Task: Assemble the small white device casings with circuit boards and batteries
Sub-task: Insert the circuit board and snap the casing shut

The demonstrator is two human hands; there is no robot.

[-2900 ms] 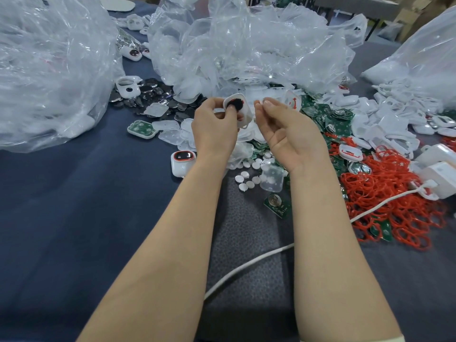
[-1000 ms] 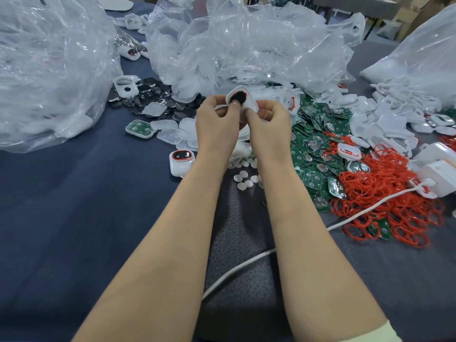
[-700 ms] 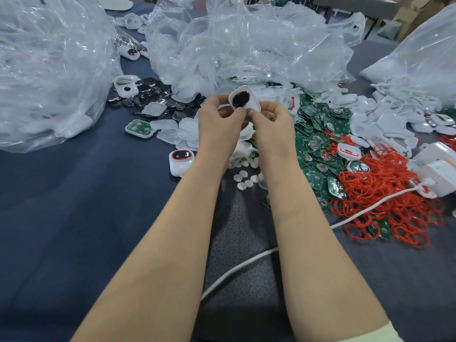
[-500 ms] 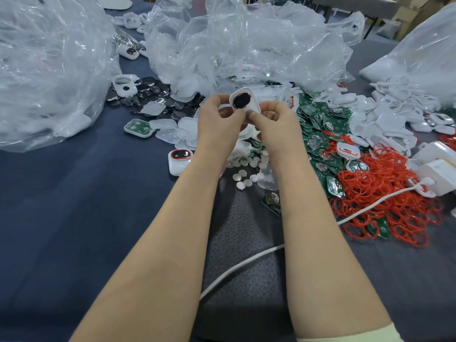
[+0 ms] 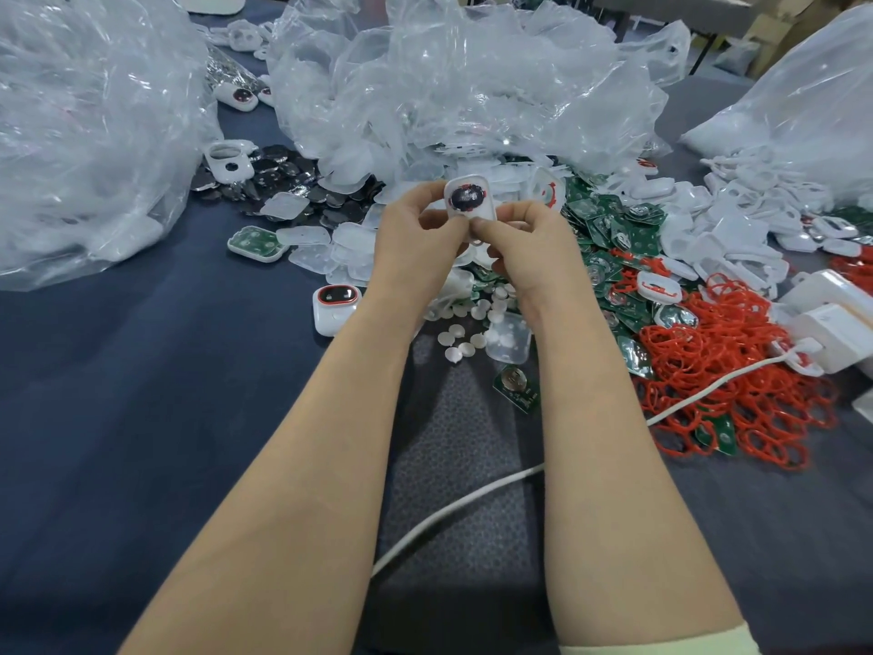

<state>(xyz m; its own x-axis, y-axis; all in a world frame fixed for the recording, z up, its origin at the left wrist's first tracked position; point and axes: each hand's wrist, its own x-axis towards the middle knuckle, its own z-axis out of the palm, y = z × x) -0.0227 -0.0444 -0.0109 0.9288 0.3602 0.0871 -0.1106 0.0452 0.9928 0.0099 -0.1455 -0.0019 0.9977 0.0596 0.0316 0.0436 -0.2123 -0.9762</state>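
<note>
Both hands hold one small white casing (image 5: 470,200) up above the table; it has a dark round window edged with red. My left hand (image 5: 415,243) grips its left side, thumb and fingers curled round it. My right hand (image 5: 529,250) pinches its lower right edge. A finished white casing (image 5: 333,308) with a red-rimmed dark window lies on the cloth to the left. Green circuit boards (image 5: 609,229) are heaped to the right, and one board with a coin battery (image 5: 516,387) lies alone near my right forearm.
Crumpled clear plastic bags (image 5: 453,82) fill the back and left. Red rubber rings (image 5: 737,371) pile at the right beside white boxes (image 5: 831,319). Small white discs (image 5: 460,342), clear covers (image 5: 307,238) and dark round lenses (image 5: 278,177) lie around. A white cable (image 5: 453,508) crosses the near cloth.
My right hand came in from open beside the casing and now pinches it together with the left. The casing has tilted so its dark window faces me more.
</note>
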